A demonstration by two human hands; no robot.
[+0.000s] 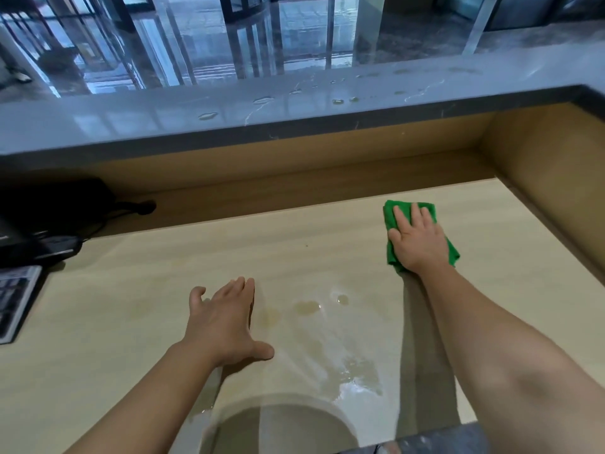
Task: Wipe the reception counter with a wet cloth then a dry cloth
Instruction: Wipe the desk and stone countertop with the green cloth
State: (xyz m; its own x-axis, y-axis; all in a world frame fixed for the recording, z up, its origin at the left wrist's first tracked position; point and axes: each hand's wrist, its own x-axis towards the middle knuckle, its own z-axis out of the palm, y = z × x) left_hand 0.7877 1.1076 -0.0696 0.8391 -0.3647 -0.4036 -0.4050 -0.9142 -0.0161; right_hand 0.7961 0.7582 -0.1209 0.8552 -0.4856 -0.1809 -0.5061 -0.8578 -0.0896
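My right hand (417, 240) presses flat on a folded green cloth (391, 217) at the far right of the pale wooden desk surface (163, 267). My left hand (226, 322) rests palm down on the desk in the middle, fingers spread, holding nothing. Water puddles and wet streaks (343, 362) lie on the desk between my arms. Above and behind runs the raised grey stone counter top (131, 122), with several water drops (263, 100) on it.
Black devices and cables (55, 217) sit at the desk's left end, with a keyboard-like item (16, 299) in front of them. Brown wooden walls (540, 178) close the desk at the back and right. A glossy lobby floor lies beyond the counter.
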